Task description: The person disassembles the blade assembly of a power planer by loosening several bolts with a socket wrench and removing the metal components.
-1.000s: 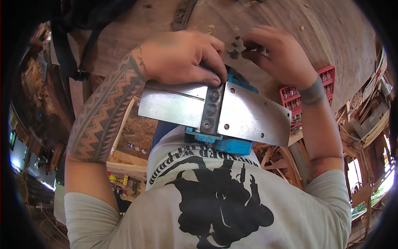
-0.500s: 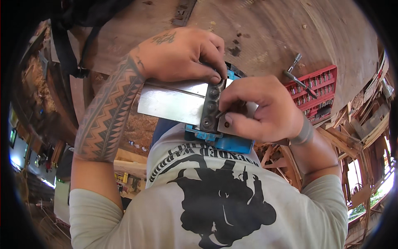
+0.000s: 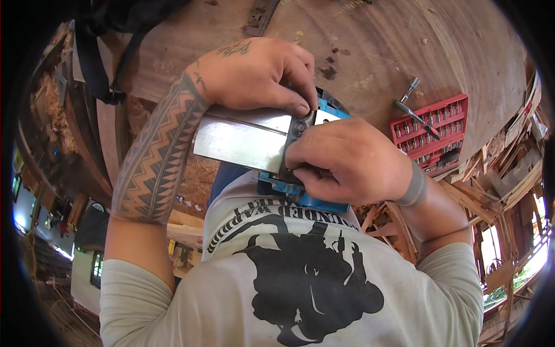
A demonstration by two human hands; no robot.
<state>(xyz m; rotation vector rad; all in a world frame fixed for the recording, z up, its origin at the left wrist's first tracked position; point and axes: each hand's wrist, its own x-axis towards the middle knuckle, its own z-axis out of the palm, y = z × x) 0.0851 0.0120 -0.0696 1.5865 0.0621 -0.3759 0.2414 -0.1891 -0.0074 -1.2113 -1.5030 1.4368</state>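
A blue electric planer (image 3: 315,203) lies with its shiny metal sole (image 3: 240,141) facing up, close against my shirt. Across the sole's gap runs a dark metal bar (image 3: 297,128) with bolt heads along it. My left hand (image 3: 257,75) pinches the bar's far end between thumb and curled fingers. Over its near half, my right hand (image 3: 355,162) is closed with thumb and fingertips together. Those fingertips hide the bar's lower bolts, and whatever is between them cannot be made out.
To the right on the wooden surface (image 3: 370,58) is a red bit case (image 3: 457,124) holding several metal bits. A ratchet wrench (image 3: 415,115) leans across it. A flat dark metal piece (image 3: 261,16) lies at the back, a black strap (image 3: 95,69) at far left, and wood scraps (image 3: 514,185) at right.
My right hand has shifted left onto the bar, covering bolts that showed before. The left hand stays at the far end, nearly unmoved.
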